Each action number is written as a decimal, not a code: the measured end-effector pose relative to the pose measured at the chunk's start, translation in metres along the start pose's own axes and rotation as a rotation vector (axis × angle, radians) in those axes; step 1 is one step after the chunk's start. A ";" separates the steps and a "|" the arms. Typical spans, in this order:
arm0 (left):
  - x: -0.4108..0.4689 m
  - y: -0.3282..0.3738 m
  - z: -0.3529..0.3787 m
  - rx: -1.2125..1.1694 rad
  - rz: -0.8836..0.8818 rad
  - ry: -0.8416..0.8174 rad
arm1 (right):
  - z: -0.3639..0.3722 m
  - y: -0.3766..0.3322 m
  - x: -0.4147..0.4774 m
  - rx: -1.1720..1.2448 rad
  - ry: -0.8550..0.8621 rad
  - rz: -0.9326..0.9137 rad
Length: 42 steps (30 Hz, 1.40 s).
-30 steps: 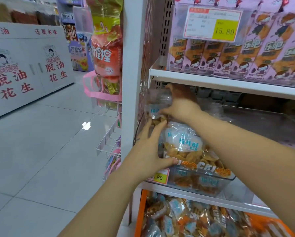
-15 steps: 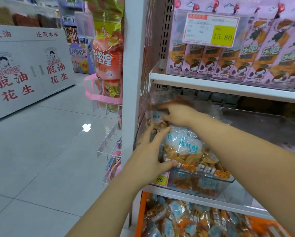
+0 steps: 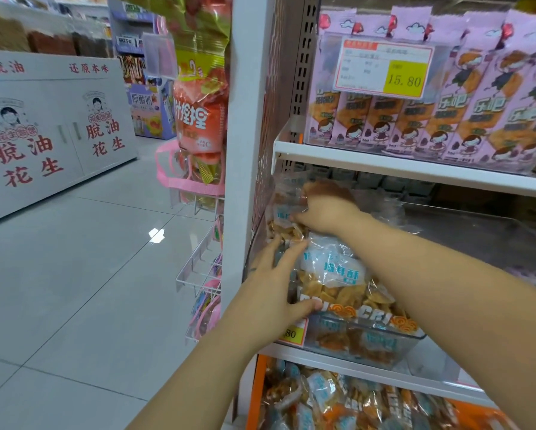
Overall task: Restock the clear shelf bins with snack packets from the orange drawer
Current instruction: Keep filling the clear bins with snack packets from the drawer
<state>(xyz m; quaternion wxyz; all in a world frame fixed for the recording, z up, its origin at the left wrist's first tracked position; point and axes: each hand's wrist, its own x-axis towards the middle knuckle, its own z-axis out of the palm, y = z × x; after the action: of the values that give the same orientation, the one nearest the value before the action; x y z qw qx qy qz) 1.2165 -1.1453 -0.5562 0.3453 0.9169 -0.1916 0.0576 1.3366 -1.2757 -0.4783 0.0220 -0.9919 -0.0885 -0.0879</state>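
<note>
Because the snack packets point(image 3: 338, 274) heaped above the rim of the clear bin point(image 3: 384, 346) looked like thin, glossy film puffed round brittle golden crisps, they probably weighed very little, slid readily over one another and would crush under a hard squeeze. At the back left of the clear bin the right hand point(image 3: 325, 206) had its fingers curled round one packet point(image 3: 283, 212), pinching it near its blue-printed upper part while the crisps hung in the lower end. At the clear bin's front left corner the left hand point(image 3: 273, 290) lay spread, fingers straight against the side of the heap and thumb along the front rim, apparently acting as a fence so that nothing slipped out over the edge. Directly below the clear bin, the orange drawer point(image 3: 253, 395) stood open and full of the same packets, so supply was not the limit; room in the clear bin seemed to be. A sound hold on such a packet would be by its sealed edge or a light cupping of the air-filled body, never a press on the crisps. With the heap this high, any packet laid on top seemed likely to skate off unless it was wedged toward the back of the clear bin.
</note>
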 end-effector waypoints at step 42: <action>-0.005 0.001 0.004 -0.043 0.022 0.044 | -0.029 0.008 -0.037 0.172 -0.109 -0.271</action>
<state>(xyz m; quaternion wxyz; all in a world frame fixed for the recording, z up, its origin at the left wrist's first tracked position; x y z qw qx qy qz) 1.2113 -1.1472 -0.5594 0.3685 0.9056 -0.1953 0.0777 1.2974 -1.2918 -0.4566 0.0900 -0.9686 -0.2299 -0.0282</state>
